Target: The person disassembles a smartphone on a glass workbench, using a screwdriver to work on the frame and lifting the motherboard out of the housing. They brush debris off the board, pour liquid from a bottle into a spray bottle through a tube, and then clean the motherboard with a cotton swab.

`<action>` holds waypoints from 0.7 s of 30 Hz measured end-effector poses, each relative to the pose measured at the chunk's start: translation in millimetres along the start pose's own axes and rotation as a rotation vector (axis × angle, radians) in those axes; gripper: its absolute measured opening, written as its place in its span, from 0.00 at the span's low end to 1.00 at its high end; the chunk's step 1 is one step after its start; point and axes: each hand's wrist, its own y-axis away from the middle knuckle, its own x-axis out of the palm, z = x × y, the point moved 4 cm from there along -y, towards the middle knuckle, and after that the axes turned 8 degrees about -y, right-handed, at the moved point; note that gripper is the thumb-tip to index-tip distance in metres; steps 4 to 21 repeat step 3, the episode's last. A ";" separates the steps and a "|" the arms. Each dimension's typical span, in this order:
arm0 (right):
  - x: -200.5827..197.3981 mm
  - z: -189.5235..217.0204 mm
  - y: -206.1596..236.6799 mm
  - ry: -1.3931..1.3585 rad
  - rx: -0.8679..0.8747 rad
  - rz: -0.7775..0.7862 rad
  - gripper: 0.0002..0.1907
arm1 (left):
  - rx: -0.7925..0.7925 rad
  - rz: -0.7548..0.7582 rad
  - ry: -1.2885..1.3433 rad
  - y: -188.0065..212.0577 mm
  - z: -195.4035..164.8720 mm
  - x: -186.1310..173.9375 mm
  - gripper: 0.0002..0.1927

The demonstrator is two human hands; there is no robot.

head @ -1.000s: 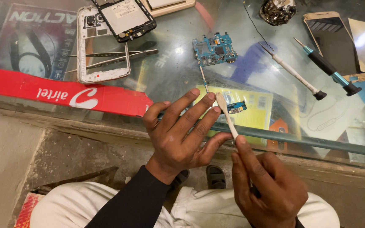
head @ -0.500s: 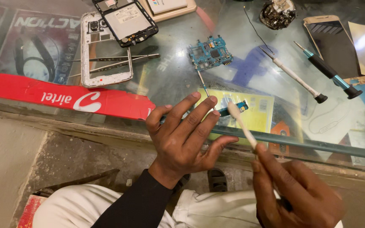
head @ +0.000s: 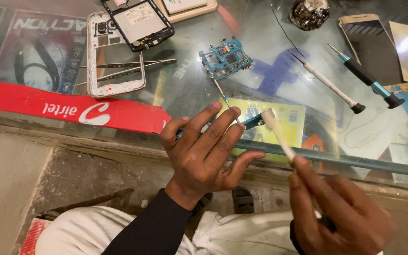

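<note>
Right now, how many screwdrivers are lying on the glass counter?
2. A white-handled screwdriver lies slantwise right of the blue circuit board. A black and teal screwdriver lies just right of it, beside a phone. Others may lie outside the frame.

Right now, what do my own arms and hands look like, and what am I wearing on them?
Both hands are bare: no gloves, rings or watch show. The left hand comes out of a long, close-fitting black sleeve. The right hand shows only a sliver of dark cuff at the wrist.
</note>
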 end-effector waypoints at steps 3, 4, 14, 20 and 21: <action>61.1 20.2 30.3 -0.213 0.183 0.086 0.14 | -0.015 0.001 0.003 -1.3 -1.5 0.3 0.20; 61.1 20.2 30.3 -0.213 0.183 0.086 0.14 | -0.015 0.001 0.003 -1.3 -1.5 0.3 0.20; 61.1 20.2 30.3 -0.213 0.183 0.086 0.14 | -0.015 0.001 0.003 -1.3 -1.5 0.3 0.20; 61.1 20.2 30.3 -0.213 0.183 0.086 0.14 | -0.015 0.001 0.003 -1.3 -1.5 0.3 0.20; 61.1 20.2 30.3 -0.213 0.183 0.086 0.14 | -0.015 0.001 0.003 -1.3 -1.5 0.3 0.20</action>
